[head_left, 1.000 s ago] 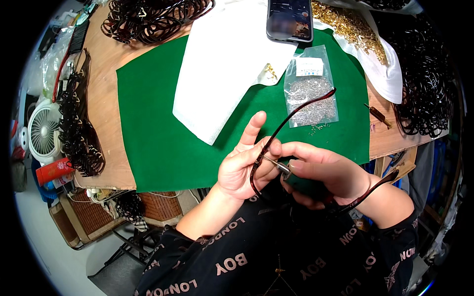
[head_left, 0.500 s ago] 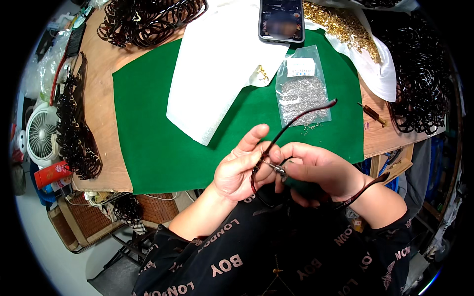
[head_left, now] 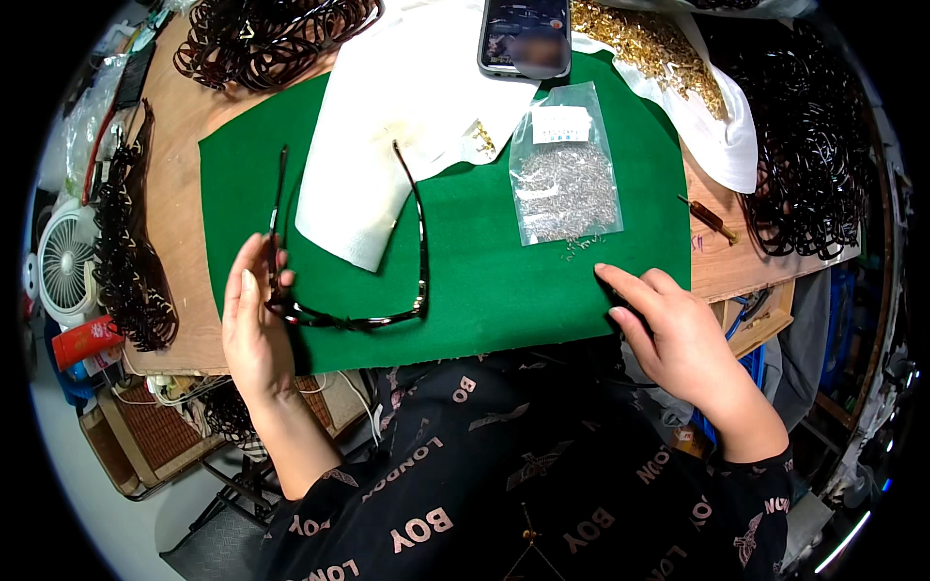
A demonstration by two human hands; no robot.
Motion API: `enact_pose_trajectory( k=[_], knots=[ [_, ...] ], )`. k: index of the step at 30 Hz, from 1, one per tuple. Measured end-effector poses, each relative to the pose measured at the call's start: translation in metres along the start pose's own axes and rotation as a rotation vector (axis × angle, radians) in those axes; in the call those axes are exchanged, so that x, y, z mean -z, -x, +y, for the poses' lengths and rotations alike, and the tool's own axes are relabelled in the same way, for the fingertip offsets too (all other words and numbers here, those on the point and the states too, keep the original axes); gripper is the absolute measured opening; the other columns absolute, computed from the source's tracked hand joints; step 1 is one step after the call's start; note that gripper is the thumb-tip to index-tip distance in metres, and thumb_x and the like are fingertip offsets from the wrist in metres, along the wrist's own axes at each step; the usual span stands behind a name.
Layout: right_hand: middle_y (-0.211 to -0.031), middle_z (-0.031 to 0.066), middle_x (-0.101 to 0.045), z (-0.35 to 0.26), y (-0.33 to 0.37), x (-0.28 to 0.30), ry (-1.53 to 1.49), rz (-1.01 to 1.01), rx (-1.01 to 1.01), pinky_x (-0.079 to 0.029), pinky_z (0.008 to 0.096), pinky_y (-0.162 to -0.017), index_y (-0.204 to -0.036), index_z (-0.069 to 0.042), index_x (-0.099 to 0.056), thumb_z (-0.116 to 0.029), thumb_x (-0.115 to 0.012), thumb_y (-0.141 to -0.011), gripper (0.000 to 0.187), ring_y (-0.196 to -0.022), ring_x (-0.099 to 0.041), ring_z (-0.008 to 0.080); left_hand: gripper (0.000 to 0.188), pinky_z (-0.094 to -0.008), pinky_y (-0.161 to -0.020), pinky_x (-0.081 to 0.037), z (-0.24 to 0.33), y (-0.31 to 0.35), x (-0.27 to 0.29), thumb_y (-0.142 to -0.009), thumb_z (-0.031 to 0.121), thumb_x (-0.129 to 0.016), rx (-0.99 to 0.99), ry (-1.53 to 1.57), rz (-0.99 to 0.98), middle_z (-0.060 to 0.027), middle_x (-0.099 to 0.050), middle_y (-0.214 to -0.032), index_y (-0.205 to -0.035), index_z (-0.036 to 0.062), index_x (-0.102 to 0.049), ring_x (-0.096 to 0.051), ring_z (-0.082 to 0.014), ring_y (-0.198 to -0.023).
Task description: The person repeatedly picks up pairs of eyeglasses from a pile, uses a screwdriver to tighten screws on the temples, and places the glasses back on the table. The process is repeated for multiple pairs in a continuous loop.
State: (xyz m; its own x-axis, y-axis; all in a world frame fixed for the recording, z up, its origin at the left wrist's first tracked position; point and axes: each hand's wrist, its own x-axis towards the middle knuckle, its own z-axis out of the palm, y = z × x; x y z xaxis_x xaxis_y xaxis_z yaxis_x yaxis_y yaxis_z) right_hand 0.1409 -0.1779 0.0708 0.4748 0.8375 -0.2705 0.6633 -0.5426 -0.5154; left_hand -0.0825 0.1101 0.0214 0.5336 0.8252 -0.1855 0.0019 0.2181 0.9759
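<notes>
My left hand [head_left: 254, 324] is closed on a dark brown eyeglass frame [head_left: 358, 321], gripping it by the hinge corner at its left. Both temples point away from me over the green mat [head_left: 465, 300], the right one passing over the white foam sheet's edge. My right hand [head_left: 673, 334] hovers at the mat's right side, its index finger stretched toward a few loose small screws [head_left: 579, 248]. The thumb stands apart from that finger, and the other fingers curl in. A dark tip shows between thumb and index finger; what it belongs to is hidden.
Beyond the loose screws lies a clear bag of screws [head_left: 567, 198]. A phone [head_left: 524, 39], white foam sheet [head_left: 339, 194] and gold-coloured parts [head_left: 668, 63] lie farther back. A screwdriver [head_left: 710, 219] rests at right. Dark frames [head_left: 814, 155] pile up right, left and far left.
My hands have parted: the left has carried the eyeglass frame left and turned it, and the right has moved right toward the loose screws. The metal tool tip between my hands no longer shows.
</notes>
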Motion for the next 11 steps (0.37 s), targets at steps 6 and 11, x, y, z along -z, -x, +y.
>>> enact_pose_trajectory(
  k=[6,11],
  knots=[
    [-0.075,0.0146,-0.048,-0.002,0.004,0.000,0.213,-0.087,-0.006,-0.046,0.0385,-0.053,-0.121,-0.013,-0.051,-0.011,-0.054,-0.084,0.038,-0.061,-0.055,0.0310,0.035,-0.0359,-0.085,-0.040,0.028,0.038,-0.071,-0.078,0.016,-0.063,-0.669,-1.008,-0.278,-0.0135,-0.057,-0.099,-0.108,-0.0012,-0.055,-0.053,-0.0253,-0.094],
    [-0.078,0.0144,-0.048,0.002,0.004,0.000,0.265,-0.091,0.026,-0.047,0.0383,-0.054,-0.123,-0.012,-0.050,-0.010,-0.054,-0.083,0.040,-0.061,-0.056,0.0296,0.047,-0.0370,-0.074,-0.044,0.013,0.042,-0.090,-0.070,0.020,-0.071,-0.325,-1.358,-0.521,-0.0142,-0.060,-0.085,-0.111,0.0036,-0.054,-0.058,-0.0272,-0.083]
  ],
)
